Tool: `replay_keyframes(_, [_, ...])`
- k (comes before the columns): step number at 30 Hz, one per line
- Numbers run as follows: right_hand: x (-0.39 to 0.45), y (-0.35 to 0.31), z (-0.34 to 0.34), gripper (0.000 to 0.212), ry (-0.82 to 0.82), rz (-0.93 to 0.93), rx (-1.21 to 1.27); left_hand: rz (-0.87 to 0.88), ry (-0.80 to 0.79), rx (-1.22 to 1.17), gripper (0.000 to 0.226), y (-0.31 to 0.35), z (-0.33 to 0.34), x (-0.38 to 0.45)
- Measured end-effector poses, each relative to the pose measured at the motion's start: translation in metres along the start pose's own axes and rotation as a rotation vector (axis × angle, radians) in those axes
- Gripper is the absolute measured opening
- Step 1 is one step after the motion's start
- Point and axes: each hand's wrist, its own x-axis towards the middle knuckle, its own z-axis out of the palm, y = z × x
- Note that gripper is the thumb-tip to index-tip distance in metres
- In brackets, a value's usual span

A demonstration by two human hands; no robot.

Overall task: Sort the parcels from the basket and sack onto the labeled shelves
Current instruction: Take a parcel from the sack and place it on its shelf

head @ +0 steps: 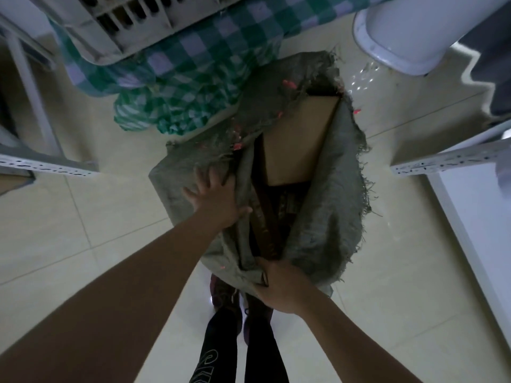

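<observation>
On the tiled floor at centre stands a grey sack (326, 217), its mouth open. Left hand (218, 193), at 9 o'clock of the mouth, lies flat with fingers (203, 175) spread on the cloth, thumb hooked at the rim. Right hand (282, 284), at 6 o'clock, curls over the near rim, gripping it. Inside, a tan box (296, 139) sits toward 12 o'clock, apart from both hands; darker parcels (265, 225) lie between. A basket (132, 26) sits at 11 o'clock.

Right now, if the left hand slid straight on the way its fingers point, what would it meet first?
The left hand lies spread on the grey sack, fingers aimed up the frame. First it would cross more sack fabric with red markings, then probably the green checked cloth beyond. Depth there is unclear.
</observation>
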Motion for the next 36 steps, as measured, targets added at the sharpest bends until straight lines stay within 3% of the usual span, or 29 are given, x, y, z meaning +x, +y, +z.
replay_keyframes(2, [0.000,0.004,-0.013,0.048,-0.082,-0.021,-0.021,-0.077,-0.077,-0.324,0.099,-0.004,0.004,0.018])
replay_keyframes(4, [0.004,0.013,-0.031,0.065,-0.122,0.072,0.022,-0.049,-0.025,-0.536,0.088,-0.005,0.006,0.024])
replay_keyframes(5, [0.007,0.018,-0.039,0.071,-0.062,0.144,0.082,-0.025,0.021,-0.584,0.079,-0.005,0.007,0.023])
replay_keyframes(8, [0.027,0.039,-0.056,0.085,0.578,0.349,0.055,-0.012,0.084,-0.578,0.054,-0.005,0.006,0.014])
replay_keyframes(10, [0.044,0.054,-0.067,0.097,0.772,0.534,0.046,-0.033,0.121,-0.557,0.050,-0.010,0.006,0.010])
replay_keyframes(14, [0.072,0.083,-0.076,0.115,0.559,0.663,-0.062,-0.002,0.069,-0.528,0.034,-0.019,0.012,0.002])
replay_keyframes(16, [0.075,0.093,-0.072,0.096,0.500,0.656,-0.053,-0.051,-0.028,-0.506,0.040,-0.022,0.021,-0.003])
replay_keyframes(17, [0.073,0.097,-0.068,0.077,0.502,0.653,-0.091,-0.088,-0.087,-0.498,0.048,-0.024,0.029,-0.007])
replay_keyframes(19, [0.063,0.101,-0.060,0.041,0.468,0.652,-0.273,-0.139,-0.194,-0.533,0.074,-0.031,0.050,-0.015])
replay_keyframes(20, [0.055,0.101,-0.056,0.034,0.415,0.633,-0.384,-0.167,-0.248,-0.521,0.080,-0.033,0.061,-0.021])
replay_keyframes(22, [0.036,0.097,-0.047,0.030,0.220,0.560,-0.520,-0.217,-0.342,-0.321,0.073,-0.039,0.085,-0.031])
replay_keyframes(25, [0.024,0.101,-0.044,0.031,-0.073,0.532,-0.539,-0.266,-0.400,0.021,0.059,-0.039,0.099,-0.042])
replay_keyframes(27, [0.025,0.105,-0.046,0.040,-0.111,0.579,-0.500,-0.279,-0.420,0.099,0.055,-0.035,0.099,-0.046])
replay_keyframes(29, [0.031,0.102,-0.049,0.056,0.015,0.589,-0.400,-0.268,-0.421,0.189,0.048,-0.034,0.099,-0.048])
replay_keyframes(33, [0.053,0.076,-0.070,0.068,0.731,0.358,-0.057,-0.250,-0.415,0.314,0.041,-0.038,0.097,-0.046])
replay_keyframes(34, [0.062,0.067,-0.077,0.075,0.789,0.293,0.039,-0.248,-0.420,0.325,0.041,-0.037,0.097,-0.044])
replay_keyframes(36, [0.085,0.049,-0.089,0.095,0.657,0.201,0.339,-0.246,-0.430,0.332,0.041,-0.033,0.096,-0.041])
